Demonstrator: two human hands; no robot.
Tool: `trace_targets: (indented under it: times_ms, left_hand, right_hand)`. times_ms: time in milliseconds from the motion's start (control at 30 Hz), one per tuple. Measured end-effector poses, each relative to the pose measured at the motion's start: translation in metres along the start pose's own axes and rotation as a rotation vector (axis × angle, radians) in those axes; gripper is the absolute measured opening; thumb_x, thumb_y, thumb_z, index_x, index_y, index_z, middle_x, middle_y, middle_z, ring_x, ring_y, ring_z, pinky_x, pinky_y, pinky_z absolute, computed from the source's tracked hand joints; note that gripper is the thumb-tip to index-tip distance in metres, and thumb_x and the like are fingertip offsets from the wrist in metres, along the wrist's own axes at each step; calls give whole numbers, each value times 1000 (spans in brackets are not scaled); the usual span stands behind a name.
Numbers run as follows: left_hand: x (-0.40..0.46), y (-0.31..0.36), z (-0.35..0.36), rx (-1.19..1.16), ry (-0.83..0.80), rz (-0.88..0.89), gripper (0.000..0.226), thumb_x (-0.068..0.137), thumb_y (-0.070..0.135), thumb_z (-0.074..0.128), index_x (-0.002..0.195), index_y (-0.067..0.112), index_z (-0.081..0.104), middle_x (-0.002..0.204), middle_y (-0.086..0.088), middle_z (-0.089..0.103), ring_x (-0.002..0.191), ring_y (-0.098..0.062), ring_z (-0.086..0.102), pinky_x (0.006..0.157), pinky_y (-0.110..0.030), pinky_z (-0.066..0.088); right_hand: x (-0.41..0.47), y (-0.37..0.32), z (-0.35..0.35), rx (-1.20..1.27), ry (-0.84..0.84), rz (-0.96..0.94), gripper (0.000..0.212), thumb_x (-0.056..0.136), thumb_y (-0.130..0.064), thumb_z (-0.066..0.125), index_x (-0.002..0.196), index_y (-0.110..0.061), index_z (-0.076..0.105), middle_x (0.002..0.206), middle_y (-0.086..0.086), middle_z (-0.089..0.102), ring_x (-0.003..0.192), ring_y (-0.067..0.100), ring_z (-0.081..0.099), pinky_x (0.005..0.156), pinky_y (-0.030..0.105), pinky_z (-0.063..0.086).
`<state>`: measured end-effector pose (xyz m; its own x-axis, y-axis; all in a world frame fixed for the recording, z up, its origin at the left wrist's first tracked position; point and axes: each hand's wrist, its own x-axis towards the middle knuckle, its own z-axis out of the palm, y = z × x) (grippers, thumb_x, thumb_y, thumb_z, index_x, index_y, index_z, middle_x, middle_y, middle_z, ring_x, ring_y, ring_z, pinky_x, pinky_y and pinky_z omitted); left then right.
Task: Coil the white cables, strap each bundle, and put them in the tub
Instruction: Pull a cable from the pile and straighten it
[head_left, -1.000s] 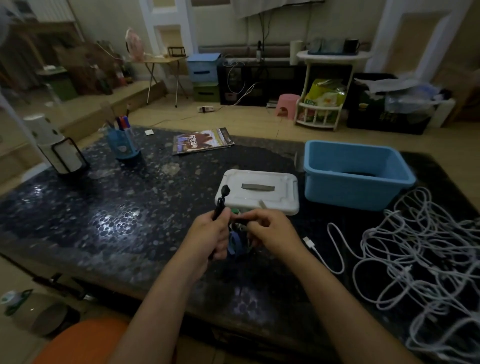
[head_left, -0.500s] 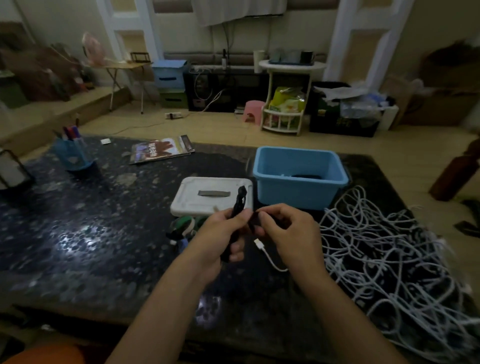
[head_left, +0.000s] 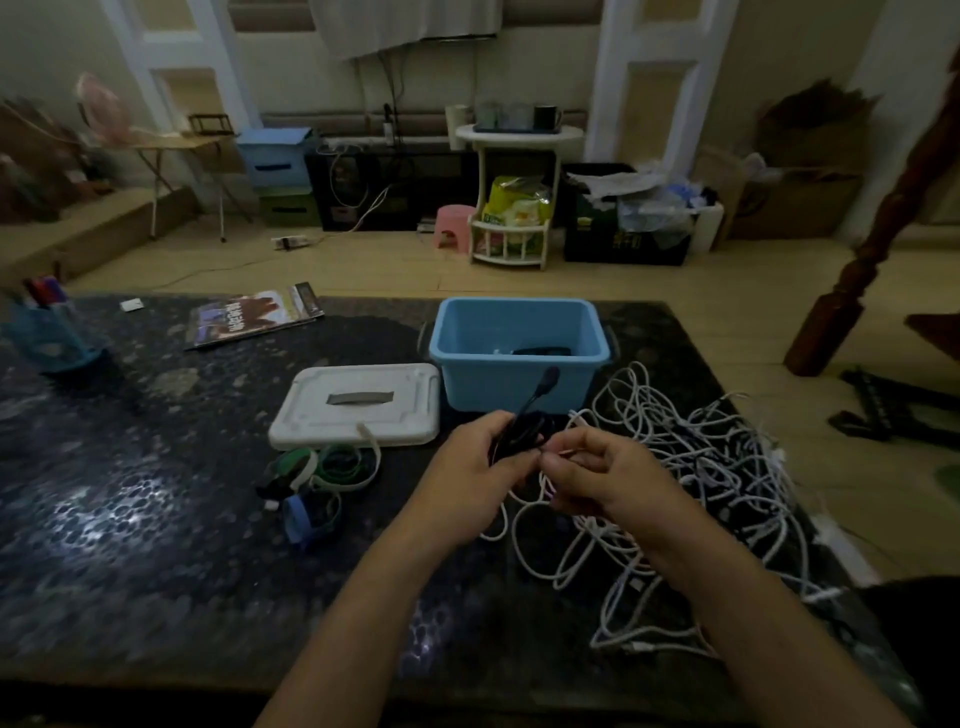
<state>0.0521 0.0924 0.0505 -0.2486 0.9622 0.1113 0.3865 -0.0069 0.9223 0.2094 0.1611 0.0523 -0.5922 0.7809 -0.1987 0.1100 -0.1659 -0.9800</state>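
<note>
A tangled heap of white cables (head_left: 691, 467) covers the right side of the dark table. The blue tub (head_left: 519, 348) stands behind it, with something dark lying inside. My left hand (head_left: 475, 467) grips a black strap (head_left: 535, 400) whose end sticks up in front of the tub. My right hand (head_left: 597, 475) pinches the strap's other end, with a thin white cable end at its fingertips. Both hands are above the near edge of the cable heap. Loose straps (head_left: 332, 467) in green, white and blue lie to the left of my hands.
The tub's white lid (head_left: 358, 405) lies flat left of the tub. Farther left are a magazine (head_left: 254, 314) and a blue pen cup (head_left: 49, 332). A wooden post (head_left: 862, 249) stands off the table's right edge.
My view has swung right, bringing the cable heap to the middle. Both hands moved right with the black strap, from near the lid to in front of the tub and over the cables.
</note>
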Motion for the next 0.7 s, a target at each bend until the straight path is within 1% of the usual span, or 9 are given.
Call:
trace_targets:
  times_ms: [67, 133, 267, 333, 400, 500, 567, 633, 700]
  left_hand:
    - [2, 1, 3, -32, -3, -22, 19, 94, 10, 65, 92, 29, 65, 95, 1, 74, 86, -12, 68, 83, -33, 53]
    - [2, 4, 6, -66, -36, -32, 19, 96, 10, 62, 91, 28, 65, 85, 9, 71, 76, -5, 63, 76, -29, 51]
    - [1, 9, 9, -10, -86, 8, 19, 97, 12, 60, 94, 31, 65, 96, 4, 73, 94, -12, 68, 88, -35, 53]
    - [0, 9, 8, 5, -97, 28, 17, 97, 14, 60, 95, 30, 66, 93, 4, 72, 89, -11, 68, 82, -30, 54]
    - [-2, 8, 7, 45, -109, 30, 13, 97, 17, 60, 97, 29, 65, 83, 11, 69, 76, -2, 63, 72, -22, 50]
    - [-2, -2, 5, 75, 26, 11, 6, 99, 25, 58, 104, 26, 59, 89, 12, 68, 83, -3, 64, 78, -31, 52]
    - [0, -8, 0, 84, 146, -46, 7, 100, 28, 55, 106, 24, 55, 91, 7, 70, 86, -7, 66, 81, -36, 52]
    - [0, -10, -4, 31, 185, -107, 1, 101, 24, 54, 101, 25, 54, 76, 6, 68, 69, 2, 62, 68, -24, 48]
    - [-2, -8, -4, 2, 170, -128, 11, 99, 17, 56, 95, 28, 56, 70, 15, 62, 61, 9, 55, 59, -13, 41]
  right_hand:
    - [-5, 2, -9, -80, -78, 42, 17, 92, -6, 66, 109, -8, 70, 71, 0, 70, 63, 6, 68, 59, 18, 54]
    - [-11, 4, -12, -155, -138, 38, 19, 95, -9, 63, 113, -8, 70, 68, -1, 70, 66, 6, 69, 63, 16, 53]
    - [-14, 6, -11, -217, -137, -19, 18, 96, -18, 63, 108, -10, 74, 81, -4, 74, 73, -3, 68, 65, 7, 47]
    - [-13, 2, -13, -228, -109, -53, 16, 96, -19, 62, 100, -9, 74, 76, -7, 74, 72, -2, 68, 66, 7, 46]
    - [-13, -2, -13, -257, -87, -92, 17, 98, -14, 60, 89, -7, 73, 72, -1, 72, 72, 4, 68, 68, 9, 46]
    - [-13, -4, -8, -210, -32, -152, 26, 100, -10, 56, 77, -10, 69, 69, 7, 71, 75, 9, 70, 68, 7, 46]
    - [-15, -4, -4, -82, 13, -188, 21, 100, -7, 54, 86, -11, 70, 59, 5, 66, 72, 12, 72, 67, 8, 48]
    - [-18, -3, 3, 34, 22, -209, 16, 99, -5, 53, 94, -9, 69, 57, 4, 64, 70, 15, 71, 67, 13, 52]
    - [-18, -2, 12, 49, 12, -237, 14, 99, -8, 55, 95, -9, 69, 63, 2, 66, 71, 14, 70, 69, 16, 53]
